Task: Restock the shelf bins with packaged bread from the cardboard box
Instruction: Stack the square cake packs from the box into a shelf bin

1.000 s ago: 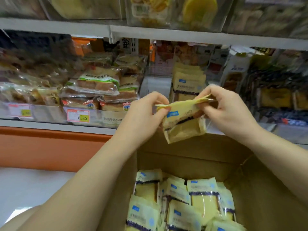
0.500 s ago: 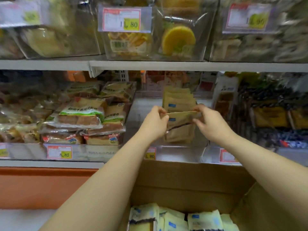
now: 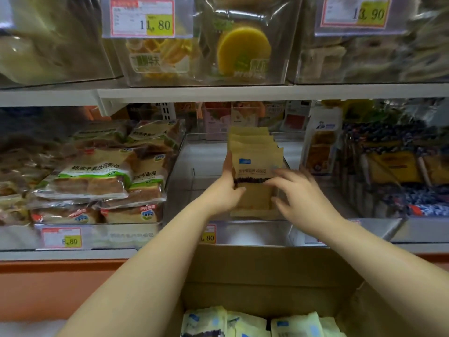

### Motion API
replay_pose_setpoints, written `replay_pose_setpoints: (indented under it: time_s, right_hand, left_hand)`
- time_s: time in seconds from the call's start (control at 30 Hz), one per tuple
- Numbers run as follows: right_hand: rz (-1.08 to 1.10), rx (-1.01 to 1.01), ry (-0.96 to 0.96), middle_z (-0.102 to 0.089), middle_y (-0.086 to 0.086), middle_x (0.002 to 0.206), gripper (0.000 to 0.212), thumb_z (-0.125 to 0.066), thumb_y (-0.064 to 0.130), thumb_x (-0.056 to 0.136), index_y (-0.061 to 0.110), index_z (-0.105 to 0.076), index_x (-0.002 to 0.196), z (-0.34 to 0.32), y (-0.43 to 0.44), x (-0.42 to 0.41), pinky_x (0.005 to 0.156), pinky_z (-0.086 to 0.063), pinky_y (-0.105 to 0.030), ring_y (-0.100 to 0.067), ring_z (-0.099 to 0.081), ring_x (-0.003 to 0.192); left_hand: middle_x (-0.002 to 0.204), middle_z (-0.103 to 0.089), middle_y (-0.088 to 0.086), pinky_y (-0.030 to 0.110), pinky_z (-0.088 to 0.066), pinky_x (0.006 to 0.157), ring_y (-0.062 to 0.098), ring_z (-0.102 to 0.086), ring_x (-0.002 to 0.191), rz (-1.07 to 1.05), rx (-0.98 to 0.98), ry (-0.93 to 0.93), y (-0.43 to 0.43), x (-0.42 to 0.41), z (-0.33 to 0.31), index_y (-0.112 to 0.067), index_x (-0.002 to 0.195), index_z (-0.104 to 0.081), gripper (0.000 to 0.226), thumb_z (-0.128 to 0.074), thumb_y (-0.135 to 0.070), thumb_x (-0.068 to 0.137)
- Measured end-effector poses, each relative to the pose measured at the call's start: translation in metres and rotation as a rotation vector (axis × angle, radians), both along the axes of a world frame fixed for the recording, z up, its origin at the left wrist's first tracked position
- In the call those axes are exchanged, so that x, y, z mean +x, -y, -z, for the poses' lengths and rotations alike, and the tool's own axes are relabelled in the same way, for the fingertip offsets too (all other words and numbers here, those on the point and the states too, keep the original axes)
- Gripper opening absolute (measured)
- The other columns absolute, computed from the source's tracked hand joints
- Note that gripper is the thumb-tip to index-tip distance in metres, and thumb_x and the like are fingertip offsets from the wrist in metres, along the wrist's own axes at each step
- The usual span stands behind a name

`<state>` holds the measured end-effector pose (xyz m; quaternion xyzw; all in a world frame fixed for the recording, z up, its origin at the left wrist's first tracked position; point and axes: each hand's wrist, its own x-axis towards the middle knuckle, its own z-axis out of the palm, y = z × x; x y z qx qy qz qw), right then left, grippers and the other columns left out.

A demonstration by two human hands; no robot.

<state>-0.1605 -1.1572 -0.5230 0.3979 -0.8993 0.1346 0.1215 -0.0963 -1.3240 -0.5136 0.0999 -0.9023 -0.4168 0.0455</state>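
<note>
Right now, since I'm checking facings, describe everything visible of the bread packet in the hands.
The bread packet is a pale yellow matte-looking pouch with a small blue logo near its top and a dark band across the middle. Held upright, front outward, it is in the clear bin ahead of matching packets. The left hand grips its left edge; the right hand touches its right side with spread fingers.

Left hand (image 3: 224, 190) and right hand (image 3: 303, 198) are both bare. Forearms (image 3: 145, 263) are bare too, uncovered along all the length visible above the cardboard box (image 3: 267, 276). Right fingers (image 3: 286, 175) are blurred, so nail detail is unreadable.
</note>
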Motion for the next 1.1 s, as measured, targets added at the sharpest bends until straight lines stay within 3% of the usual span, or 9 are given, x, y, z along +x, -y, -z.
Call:
replay_pose_setpoints:
  time_s: [0.17, 0.3, 0.43, 0.57, 0.7, 0.87, 1.0, 1.1]
  right_hand:
    - [-0.074, -0.019, -0.033, -0.052, 0.006, 0.136, 0.029, -0.059, 0.020, 0.091, 0.028, -0.063, 0.119, 0.000, -0.007, 0.019, 0.117, -0.009, -0.041, -0.017, -0.040, 0.131]
    - [-0.186, -0.075, -0.049, -0.063, 0.008, 0.119, 0.023, -0.062, 0.015, 0.089, 0.025, -0.068, 0.109, 0.006, -0.011, 0.049, 0.114, -0.008, -0.032, -0.014, -0.049, 0.122]
    - [-0.319, -0.032, 0.009, -0.066, 0.007, 0.107, 0.022, -0.064, 0.011, 0.086, 0.023, -0.069, 0.103, 0.031, -0.008, 0.091, 0.105, -0.036, -0.034, -0.016, -0.057, 0.109]
    - [-0.368, 0.167, 0.174, -0.061, 0.010, 0.116, 0.027, -0.055, 0.019, 0.092, 0.026, -0.062, 0.118, 0.059, -0.005, 0.118, 0.096, -0.041, -0.028, -0.011, -0.052, 0.111]
    - [-0.316, 0.417, 0.377, -0.061, 0.002, 0.120, 0.028, -0.051, 0.025, 0.095, 0.020, -0.058, 0.121, 0.096, -0.002, 0.125, 0.090, -0.047, -0.034, -0.019, -0.055, 0.112]
    - [-0.290, 0.696, 0.648, -0.060, 0.001, 0.126, 0.035, -0.055, 0.029, 0.093, 0.021, -0.056, 0.128, 0.152, -0.001, 0.121, 0.088, -0.050, -0.032, -0.020, -0.060, 0.107]
    - [-0.239, 0.878, 0.713, -0.060, -0.008, 0.121, 0.035, -0.049, 0.021, 0.092, 0.017, -0.052, 0.127, 0.194, -0.012, 0.125, 0.075, -0.046, -0.030, -0.026, -0.059, 0.103]
    - [-0.219, 0.908, 0.757, -0.062, -0.006, 0.113, 0.028, -0.046, 0.017, 0.091, 0.016, -0.058, 0.116, 0.214, -0.022, 0.128, 0.081, -0.050, -0.033, -0.023, -0.059, 0.098]
  left_hand:
    - [0.155, -0.029, -0.001, 0.021, -0.037, 0.089, 0.019, -0.048, 0.126, -0.049, -0.094, 0.004, 0.003, 0.017, -0.010, -0.027, 0.149, 0.019, 0.084, -0.048, -0.018, 0.099]
    - [0.151, -0.034, -0.005, 0.020, -0.040, 0.087, 0.001, -0.055, 0.099, -0.119, -0.086, -0.106, 0.000, 0.054, -0.013, -0.028, 0.153, -0.004, 0.074, -0.051, -0.018, 0.098]
    - [0.149, -0.037, -0.005, 0.018, -0.034, 0.097, 0.006, -0.047, 0.123, -0.129, -0.197, -0.148, 0.005, 0.098, -0.006, -0.027, 0.147, -0.030, 0.055, -0.052, -0.022, 0.097]
    - [0.131, -0.054, -0.010, 0.016, -0.037, 0.091, 0.001, -0.051, 0.110, -0.123, -0.275, -0.108, 0.013, 0.150, 0.012, -0.030, 0.136, -0.047, 0.041, -0.053, -0.022, 0.096]
    - [0.129, -0.057, -0.009, 0.019, -0.037, 0.094, 0.005, -0.052, 0.115, -0.130, -0.323, 0.007, 0.019, 0.175, 0.030, -0.029, 0.135, -0.049, 0.039, -0.053, -0.023, 0.096]
    - [0.136, -0.052, -0.006, 0.031, -0.043, 0.102, 0.011, -0.051, 0.119, -0.019, -0.411, 0.132, 0.019, 0.165, 0.040, -0.030, 0.138, -0.044, 0.043, -0.052, -0.027, 0.097]
    - [0.139, -0.049, -0.003, 0.033, -0.041, 0.102, 0.014, -0.048, 0.123, 0.076, -0.509, 0.212, 0.015, 0.156, 0.049, -0.030, 0.141, -0.040, 0.045, -0.051, -0.029, 0.097]
    - [0.141, -0.047, -0.003, 0.039, -0.042, 0.105, 0.016, -0.048, 0.126, 0.096, -0.540, 0.224, 0.015, 0.155, 0.053, -0.031, 0.142, -0.038, 0.047, -0.052, -0.031, 0.096]
